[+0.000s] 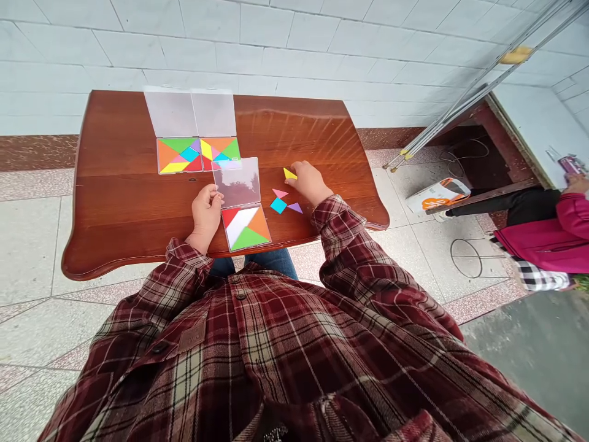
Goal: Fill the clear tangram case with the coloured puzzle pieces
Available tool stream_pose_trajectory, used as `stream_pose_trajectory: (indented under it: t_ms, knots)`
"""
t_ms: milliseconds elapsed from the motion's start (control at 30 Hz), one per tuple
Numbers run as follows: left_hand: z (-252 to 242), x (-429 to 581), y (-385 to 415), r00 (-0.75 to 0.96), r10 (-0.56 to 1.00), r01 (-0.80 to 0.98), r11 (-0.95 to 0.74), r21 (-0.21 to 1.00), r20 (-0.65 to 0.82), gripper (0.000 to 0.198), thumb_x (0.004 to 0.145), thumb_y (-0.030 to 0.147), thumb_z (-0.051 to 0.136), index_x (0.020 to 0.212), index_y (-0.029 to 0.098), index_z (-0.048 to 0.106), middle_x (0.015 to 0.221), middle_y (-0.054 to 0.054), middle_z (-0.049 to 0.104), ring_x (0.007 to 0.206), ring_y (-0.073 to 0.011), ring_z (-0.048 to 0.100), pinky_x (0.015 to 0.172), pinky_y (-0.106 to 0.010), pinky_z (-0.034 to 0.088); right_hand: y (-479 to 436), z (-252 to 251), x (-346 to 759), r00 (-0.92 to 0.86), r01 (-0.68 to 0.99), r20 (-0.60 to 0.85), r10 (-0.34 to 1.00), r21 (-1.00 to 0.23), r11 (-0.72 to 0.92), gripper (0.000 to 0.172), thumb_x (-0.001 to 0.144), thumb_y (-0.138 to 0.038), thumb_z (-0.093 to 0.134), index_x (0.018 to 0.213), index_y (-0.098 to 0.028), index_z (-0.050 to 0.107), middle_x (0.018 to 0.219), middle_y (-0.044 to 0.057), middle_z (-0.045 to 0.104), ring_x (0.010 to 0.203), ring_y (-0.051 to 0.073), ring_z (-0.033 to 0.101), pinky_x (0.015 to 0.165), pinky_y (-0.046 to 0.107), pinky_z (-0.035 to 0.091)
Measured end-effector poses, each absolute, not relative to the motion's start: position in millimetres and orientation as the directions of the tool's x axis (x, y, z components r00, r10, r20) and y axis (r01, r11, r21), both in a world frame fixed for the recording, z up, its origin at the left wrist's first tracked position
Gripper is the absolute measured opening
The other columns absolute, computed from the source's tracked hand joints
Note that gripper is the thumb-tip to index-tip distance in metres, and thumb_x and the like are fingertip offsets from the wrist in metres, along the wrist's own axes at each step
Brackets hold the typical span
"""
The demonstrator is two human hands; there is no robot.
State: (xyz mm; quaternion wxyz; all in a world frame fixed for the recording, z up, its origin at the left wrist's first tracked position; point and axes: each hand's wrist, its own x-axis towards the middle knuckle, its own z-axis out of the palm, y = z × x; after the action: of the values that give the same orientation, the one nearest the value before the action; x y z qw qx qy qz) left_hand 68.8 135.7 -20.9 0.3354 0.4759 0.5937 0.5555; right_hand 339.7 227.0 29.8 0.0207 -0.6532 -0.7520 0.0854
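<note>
My right hand (309, 182) pinches a yellow tangram piece (289, 174) at the table's right. Just below it lie a pink triangle (280, 193), a blue square (278, 205) and a purple triangle (295, 208), loose on the wood. In front of me is an open tangram case (247, 228) with red, orange and green pieces in its tray and a bare white area between them. My left hand (205, 212) is closed at the left edge of the clear case lid (237, 182), its fingertips against it.
Behind stand two more open cases (179, 156) (221, 151) filled with coloured pieces, one partly behind the raised lid. The brown wooden table (124, 202) meets a tiled wall. To the right are metal poles (442, 120), a white-orange bag (437, 195) and another person's sleeve (573, 212).
</note>
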Motion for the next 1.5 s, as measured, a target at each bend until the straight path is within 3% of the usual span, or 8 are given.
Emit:
stream_pose_trajectory:
  t_ms: [167, 333, 500, 633, 833, 1100, 1500]
  knots:
    - [-22, 68, 136, -0.309, 0.941, 0.21, -0.075, 0.975, 0.138, 0.022, 0.076, 0.017, 0.05, 0.096, 0.018, 0.057, 0.077, 0.001, 0.062, 0.067, -0.0078, 0.06, 0.072, -0.023, 0.055, 249, 23, 346, -0.105, 0.978, -0.209, 0.972, -0.198, 0.063, 0.029, 0.074, -0.02, 0.068, 0.101, -0.012, 0.064, 0.101, 0.013, 0.066, 0.091, 0.025, 0.06, 0.082, 0.036, 0.046]
    - [-21, 67, 136, -0.31, 0.941, 0.208, -0.07, 0.976, 0.134, 0.021, 0.077, 0.019, 0.05, 0.096, 0.018, 0.058, 0.077, 0.001, 0.062, 0.067, -0.0082, 0.06, 0.073, -0.024, 0.055, 245, 20, 352, -0.124, 0.956, -0.186, 0.975, -0.286, 0.067, 0.024, 0.072, -0.02, 0.065, 0.095, -0.012, 0.063, 0.091, 0.009, 0.067, 0.078, 0.02, 0.057, 0.071, 0.031, 0.044]
    - [-20, 68, 136, -0.315, 0.941, 0.2, -0.058, 0.978, 0.12, 0.022, 0.077, 0.016, 0.05, 0.097, 0.018, 0.058, 0.076, 0.001, 0.063, 0.066, -0.0086, 0.061, 0.071, -0.024, 0.054, 227, 29, 350, -0.227, 0.919, -0.056, 0.972, -0.341, 0.195, 0.02, 0.073, -0.018, 0.06, 0.093, -0.014, 0.062, 0.09, 0.009, 0.066, 0.079, 0.02, 0.055, 0.071, 0.029, 0.042]
    - [-21, 69, 136, -0.323, 0.94, 0.188, -0.05, 0.981, 0.11, 0.023, 0.077, 0.013, 0.048, 0.097, 0.018, 0.058, 0.076, 0.001, 0.063, 0.065, -0.0085, 0.061, 0.069, -0.024, 0.054, 202, 46, 326, -0.425, 0.849, -0.025, 0.905, -0.359, 0.388, 0.022, 0.074, -0.018, 0.059, 0.095, -0.014, 0.061, 0.095, 0.009, 0.064, 0.084, 0.02, 0.055, 0.074, 0.03, 0.042]
    - [-23, 69, 137, -0.319, 0.94, 0.2, -0.057, 0.978, 0.119, 0.022, 0.077, 0.013, 0.048, 0.097, 0.019, 0.058, 0.076, 0.002, 0.064, 0.066, -0.0084, 0.061, 0.069, -0.023, 0.053, 166, 63, 275, -0.667, 0.743, -0.184, 0.722, -0.232, 0.627, 0.025, 0.08, -0.018, 0.059, 0.105, -0.014, 0.059, 0.109, 0.01, 0.061, 0.089, 0.021, 0.057, 0.071, 0.029, 0.039]
    - [-16, 71, 134, -0.311, 0.941, 0.217, -0.07, 0.974, 0.136, 0.019, 0.077, 0.012, 0.05, 0.094, 0.018, 0.058, 0.074, 0.003, 0.063, 0.064, -0.0071, 0.059, 0.068, -0.021, 0.052, 159, 65, 250, -0.691, 0.674, -0.342, 0.636, 0.012, 0.739, 0.028, 0.085, -0.014, 0.055, 0.113, -0.012, 0.057, 0.113, 0.014, 0.059, 0.09, 0.024, 0.063, 0.064, 0.029, 0.039]
    - [-21, 69, 135, -0.309, 0.94, 0.226, -0.075, 0.971, 0.144, 0.021, 0.078, 0.012, 0.049, 0.096, 0.018, 0.058, 0.076, 0.002, 0.064, 0.063, -0.007, 0.059, 0.068, -0.022, 0.053, 159, 65, 248, -0.707, 0.623, -0.371, 0.602, 0.076, 0.779, 0.031, 0.087, -0.012, 0.052, 0.118, -0.013, 0.056, 0.114, 0.013, 0.058, 0.091, 0.022, 0.064, 0.061, 0.029, 0.036]
